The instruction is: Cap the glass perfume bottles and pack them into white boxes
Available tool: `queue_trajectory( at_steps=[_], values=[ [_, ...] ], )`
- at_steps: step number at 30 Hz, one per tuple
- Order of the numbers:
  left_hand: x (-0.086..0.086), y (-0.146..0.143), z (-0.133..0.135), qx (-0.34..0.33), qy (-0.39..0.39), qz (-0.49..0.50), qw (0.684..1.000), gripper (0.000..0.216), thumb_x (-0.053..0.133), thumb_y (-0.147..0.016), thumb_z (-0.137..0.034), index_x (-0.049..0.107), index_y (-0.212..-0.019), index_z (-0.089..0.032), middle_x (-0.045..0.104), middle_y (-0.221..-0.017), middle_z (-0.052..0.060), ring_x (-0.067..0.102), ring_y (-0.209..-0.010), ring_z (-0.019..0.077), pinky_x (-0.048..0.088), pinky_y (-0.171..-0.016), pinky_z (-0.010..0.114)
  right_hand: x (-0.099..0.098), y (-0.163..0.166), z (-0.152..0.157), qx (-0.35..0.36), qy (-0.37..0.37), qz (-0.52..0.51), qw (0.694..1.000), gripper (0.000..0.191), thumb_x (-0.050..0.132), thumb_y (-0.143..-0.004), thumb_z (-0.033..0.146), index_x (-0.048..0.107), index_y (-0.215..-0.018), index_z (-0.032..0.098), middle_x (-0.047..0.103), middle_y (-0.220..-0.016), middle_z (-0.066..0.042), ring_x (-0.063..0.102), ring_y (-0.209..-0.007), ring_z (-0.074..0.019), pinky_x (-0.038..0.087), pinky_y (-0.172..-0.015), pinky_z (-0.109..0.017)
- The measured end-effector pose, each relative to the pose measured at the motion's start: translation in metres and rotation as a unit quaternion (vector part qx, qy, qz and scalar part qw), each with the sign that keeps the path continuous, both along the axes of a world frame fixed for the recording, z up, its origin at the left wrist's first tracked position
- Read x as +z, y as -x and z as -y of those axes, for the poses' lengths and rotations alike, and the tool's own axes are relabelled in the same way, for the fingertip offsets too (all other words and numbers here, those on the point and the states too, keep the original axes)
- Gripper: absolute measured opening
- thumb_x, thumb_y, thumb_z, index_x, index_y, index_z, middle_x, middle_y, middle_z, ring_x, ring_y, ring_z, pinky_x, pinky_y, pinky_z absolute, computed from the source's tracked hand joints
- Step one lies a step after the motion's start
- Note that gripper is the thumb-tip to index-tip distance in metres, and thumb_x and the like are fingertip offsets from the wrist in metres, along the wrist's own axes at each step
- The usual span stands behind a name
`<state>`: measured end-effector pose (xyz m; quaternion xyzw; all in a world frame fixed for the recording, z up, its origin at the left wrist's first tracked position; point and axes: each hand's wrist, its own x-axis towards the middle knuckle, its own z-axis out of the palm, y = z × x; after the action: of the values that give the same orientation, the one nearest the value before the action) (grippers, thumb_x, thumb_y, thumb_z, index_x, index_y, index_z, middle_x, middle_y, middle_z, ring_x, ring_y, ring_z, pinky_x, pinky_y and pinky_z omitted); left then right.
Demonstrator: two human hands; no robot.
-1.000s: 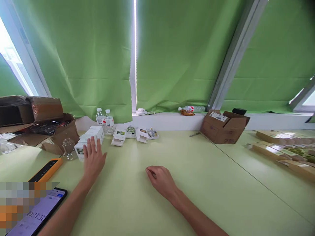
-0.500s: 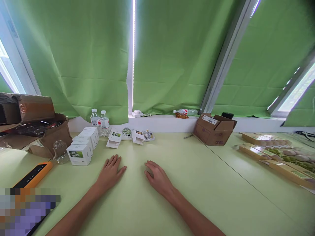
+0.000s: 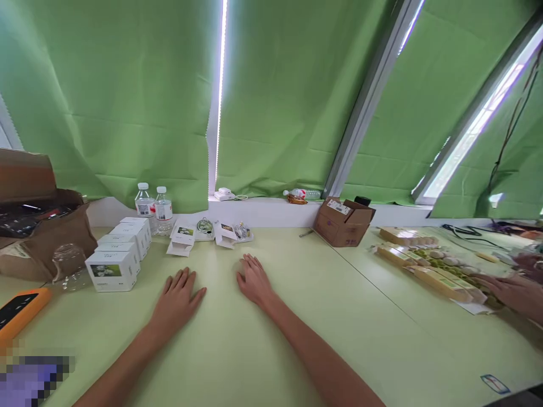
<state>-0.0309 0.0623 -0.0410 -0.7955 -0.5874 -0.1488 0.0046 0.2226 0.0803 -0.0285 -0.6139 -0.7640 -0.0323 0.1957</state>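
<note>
My left hand (image 3: 177, 299) lies flat on the pale green table (image 3: 220, 350), fingers stretched out and holding nothing. To its right, my right hand (image 3: 254, 280) rests palm down, open and bare, a little farther forward. Beyond the hands are two opened small white boxes, one with a green picture (image 3: 183, 237) and one with a darker picture (image 3: 225, 233). Between them sits a round silver-and-green item (image 3: 205, 227) on a white tray. Another tray holds small wrapped pieces (image 3: 242, 230). A row of closed white boxes (image 3: 112, 271) stands left of my left hand.
Left are a clear jar (image 3: 70, 265), a cardboard carton (image 3: 46, 237), an orange-black device (image 3: 25, 311) and two water bottles (image 3: 163, 210). Right are an open brown box (image 3: 343, 221) and yellow egg-type cartons (image 3: 436, 280), with another person's hand (image 3: 515, 294) at them.
The view has turned to the right, so things sit farther left. My right hand has moved forward towards the opened boxes. Another person's hand now shows at the right.
</note>
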Motion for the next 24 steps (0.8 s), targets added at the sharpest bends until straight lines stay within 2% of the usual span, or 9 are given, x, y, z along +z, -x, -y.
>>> queue_trajectory(
  at_steps=[7, 12, 19, 24],
  values=[
    [-0.004, -0.001, -0.002, -0.004, -0.020, -0.001, 1.000, 0.063, 0.031, -0.092, -0.054, 0.044, -0.137, -0.012, 0.036, -0.149, 0.016, 0.029, -0.140, 0.0287, 0.019, -0.114, 0.049, 0.001, -0.004, -0.058, 0.003, 0.002, 0.011, 1.000, 0.063, 0.045, -0.087, 0.034, 0.033, -0.143, 0.007, 0.029, -0.152, -0.014, 0.021, -0.142, -0.0234, 0.018, -0.115, -0.036],
    [0.001, -0.002, 0.000, 0.001, -0.021, 0.012, 1.000, 0.061, 0.033, -0.092, -0.053, 0.043, -0.136, -0.012, 0.036, -0.149, 0.016, 0.029, -0.140, 0.0290, 0.020, -0.114, 0.048, 0.001, -0.007, -0.084, 0.008, 0.014, 0.012, 1.000, 0.072, 0.046, -0.087, 0.040, 0.025, -0.146, 0.004, 0.021, -0.155, -0.016, 0.017, -0.143, -0.0262, 0.016, -0.115, -0.039],
    [0.000, -0.002, 0.000, -0.008, -0.028, 0.040, 0.999, 0.059, 0.035, -0.091, -0.053, 0.045, -0.134, -0.013, 0.039, -0.147, 0.017, 0.030, -0.139, 0.0308, 0.019, -0.113, 0.051, -0.002, -0.009, -0.091, -0.006, 0.027, 0.012, 1.000, 0.066, 0.045, -0.089, 0.044, 0.032, -0.144, 0.009, 0.038, -0.147, -0.015, 0.030, -0.137, -0.0260, 0.017, -0.114, -0.038],
    [-0.001, -0.002, 0.000, -0.008, -0.029, 0.036, 0.999, 0.057, 0.035, -0.092, -0.053, 0.045, -0.134, -0.015, 0.040, -0.146, 0.016, 0.032, -0.138, 0.0303, 0.019, -0.113, 0.051, -0.002, -0.010, -0.089, -0.015, 0.038, 0.009, 0.999, 0.064, 0.046, -0.089, 0.045, 0.037, -0.142, 0.010, 0.040, -0.146, -0.014, 0.033, -0.136, -0.0262, 0.022, -0.111, -0.035]
  ],
)
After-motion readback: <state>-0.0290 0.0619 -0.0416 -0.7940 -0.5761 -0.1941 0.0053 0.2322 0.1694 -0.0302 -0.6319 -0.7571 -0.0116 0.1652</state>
